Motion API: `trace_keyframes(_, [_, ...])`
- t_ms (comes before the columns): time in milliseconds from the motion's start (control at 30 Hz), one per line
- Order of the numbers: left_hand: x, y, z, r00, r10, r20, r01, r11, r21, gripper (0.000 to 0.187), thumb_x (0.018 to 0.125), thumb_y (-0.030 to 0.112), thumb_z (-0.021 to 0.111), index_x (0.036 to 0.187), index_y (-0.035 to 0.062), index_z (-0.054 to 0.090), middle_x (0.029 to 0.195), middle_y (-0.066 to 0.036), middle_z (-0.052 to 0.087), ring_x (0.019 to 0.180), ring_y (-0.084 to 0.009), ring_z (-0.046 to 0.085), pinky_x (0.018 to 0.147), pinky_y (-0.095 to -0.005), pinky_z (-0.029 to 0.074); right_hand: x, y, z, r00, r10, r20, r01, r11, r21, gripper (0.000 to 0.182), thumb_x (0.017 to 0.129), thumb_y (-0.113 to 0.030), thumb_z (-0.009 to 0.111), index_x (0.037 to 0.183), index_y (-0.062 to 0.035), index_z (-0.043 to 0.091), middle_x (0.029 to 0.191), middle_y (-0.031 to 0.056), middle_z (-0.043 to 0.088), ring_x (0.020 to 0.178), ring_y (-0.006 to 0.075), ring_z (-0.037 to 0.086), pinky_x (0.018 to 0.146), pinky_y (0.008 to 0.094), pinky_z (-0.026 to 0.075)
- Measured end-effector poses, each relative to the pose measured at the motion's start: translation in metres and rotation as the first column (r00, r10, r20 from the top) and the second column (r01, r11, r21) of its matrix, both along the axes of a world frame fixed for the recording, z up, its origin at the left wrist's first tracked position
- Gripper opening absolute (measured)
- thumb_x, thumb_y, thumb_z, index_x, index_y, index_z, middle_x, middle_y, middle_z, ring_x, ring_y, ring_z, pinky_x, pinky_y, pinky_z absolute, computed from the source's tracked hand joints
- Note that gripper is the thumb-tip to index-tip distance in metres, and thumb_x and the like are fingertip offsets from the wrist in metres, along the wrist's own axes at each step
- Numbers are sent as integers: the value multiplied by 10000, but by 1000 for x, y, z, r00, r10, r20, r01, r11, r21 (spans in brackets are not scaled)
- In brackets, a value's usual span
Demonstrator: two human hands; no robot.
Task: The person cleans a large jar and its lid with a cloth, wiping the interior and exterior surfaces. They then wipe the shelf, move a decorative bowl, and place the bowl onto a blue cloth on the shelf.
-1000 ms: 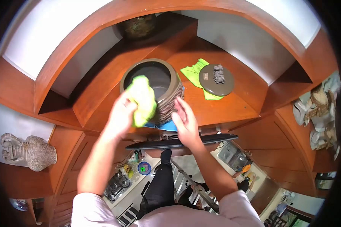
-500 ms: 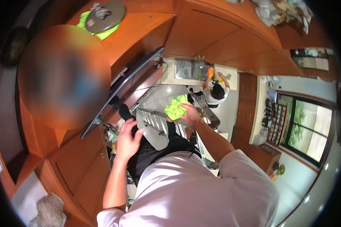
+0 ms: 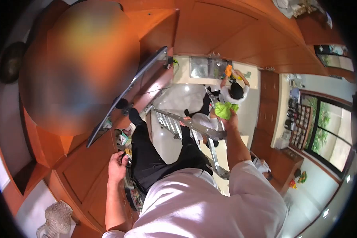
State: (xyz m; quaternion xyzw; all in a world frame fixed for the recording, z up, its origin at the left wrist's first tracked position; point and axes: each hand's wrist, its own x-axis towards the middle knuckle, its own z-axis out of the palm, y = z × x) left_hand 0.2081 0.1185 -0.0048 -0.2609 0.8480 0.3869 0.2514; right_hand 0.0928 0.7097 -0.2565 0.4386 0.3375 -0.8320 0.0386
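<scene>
My right hand (image 3: 231, 119) grips a crumpled lime-green cloth (image 3: 223, 110), held out ahead of my body on the right. Lower on the left, my left hand (image 3: 117, 168) hangs near the wooden cabinet door (image 3: 83, 186). Its fingers are loosely bent, the thumb stands apart, and I see nothing held in it. Beneath me a metal stepladder (image 3: 186, 123) stands between my legs and the right arm.
A co-worker (image 3: 235, 93) wearing an orange glove (image 3: 228, 70) is at the sink (image 3: 200, 67). Another person (image 3: 202, 119) is beside the ladder, a hand on it. A flat dark screen (image 3: 127, 95) slants along the left. Wooden cabinets (image 3: 218, 29) run overhead; a window (image 3: 325, 131) is right.
My right hand has carried the green cloth to the right, away from the ladder's middle. My left hand has dropped down and left. The person by the ladder shows more now.
</scene>
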Motion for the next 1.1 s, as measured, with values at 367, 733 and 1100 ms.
trace_keyframes(367, [28, 5, 0, 990, -71, 124, 81, 994, -78, 405, 921, 280, 704, 1200, -9, 652, 1175, -224, 658, 1082, -366, 660, 941, -426, 528, 16, 48, -62, 954, 280, 103, -269, 957, -108, 425, 984, -447, 537, 1341, -217, 558, 1297, 2, 641, 1154, 242, 611, 878, 474, 480])
trace_keyframes(733, [-405, -23, -31, 793, 36, -608, -106, 991, -79, 407, 924, 286, 706, 1173, -26, 627, 1131, -184, 677, 1024, -250, 657, 890, -377, 527, 12, 26, -109, 863, 133, 487, -287, 922, 258, 505, 921, -414, 666, 1353, -191, 531, 1341, 64, 567, 1172, 296, 551, 857, 512, 520])
trace_keyframes(1100, [-651, -64, -20, 849, 212, -485, -460, 749, -477, 1087, 735, 539, 821, 1473, -31, 263, 1360, -257, 579, 1250, -373, 593, 1076, -431, 466, 54, 20, -198, 809, 138, 572, -528, 600, 601, 358, 884, -269, 714, 1184, -78, 672, 906, 67, 673, 686, 225, 576, 482, 408, 455])
